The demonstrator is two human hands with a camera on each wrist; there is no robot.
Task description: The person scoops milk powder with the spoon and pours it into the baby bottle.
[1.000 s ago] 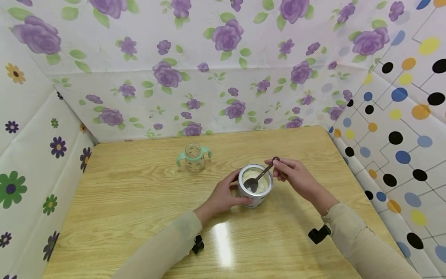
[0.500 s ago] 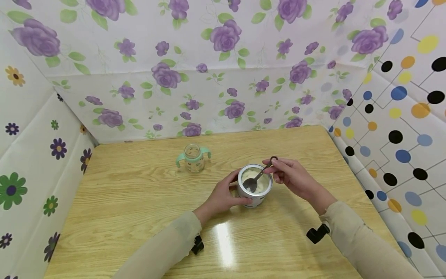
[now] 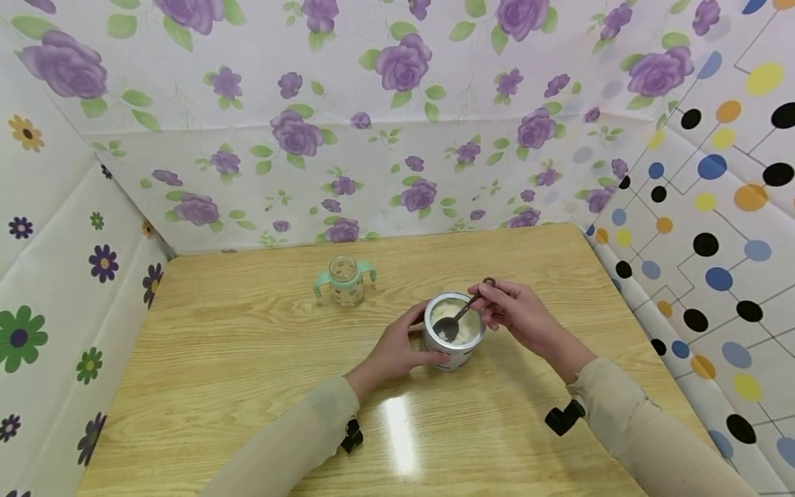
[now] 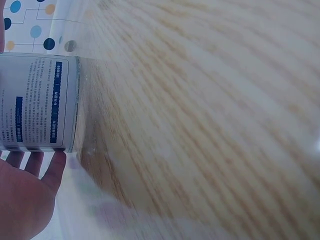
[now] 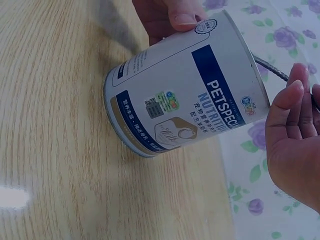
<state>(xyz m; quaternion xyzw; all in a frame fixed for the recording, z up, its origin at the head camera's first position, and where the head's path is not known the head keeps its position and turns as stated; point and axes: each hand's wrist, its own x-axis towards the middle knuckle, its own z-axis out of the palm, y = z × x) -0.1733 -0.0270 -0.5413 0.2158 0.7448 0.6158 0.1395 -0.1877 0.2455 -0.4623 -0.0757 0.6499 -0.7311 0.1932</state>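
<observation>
A white milk powder can [image 3: 452, 355] with a silver rim stands uncovered on the table, pale powder inside it. My left hand [image 3: 397, 348] grips the can from its left side, thumb at the front; the left wrist view has its fingers under the printed can [image 4: 40, 102]. Between thumb and fingers, my right hand [image 3: 512, 310] pinches the handle of a dark spoon [image 3: 467, 308], whose bowl lies at the powder inside the rim. From the right wrist, the can [image 5: 185, 85] shows blue label bands, and the right hand [image 5: 295, 125] is beside its mouth; most of the spoon is hidden.
A clear baby bottle [image 3: 346, 283] with mint green handles stands upright behind and left of the can. Flower-print sheeting [image 3: 373, 172] rises at the table's back edge, with patterned walls on both sides. Beneath everything is a wood-grain table [image 3: 248, 359].
My right hand and the spoon have shifted slightly left over the can, the spoon's bowl staying inside it. The left hand keeps its grip; can and bottle stay in place.
</observation>
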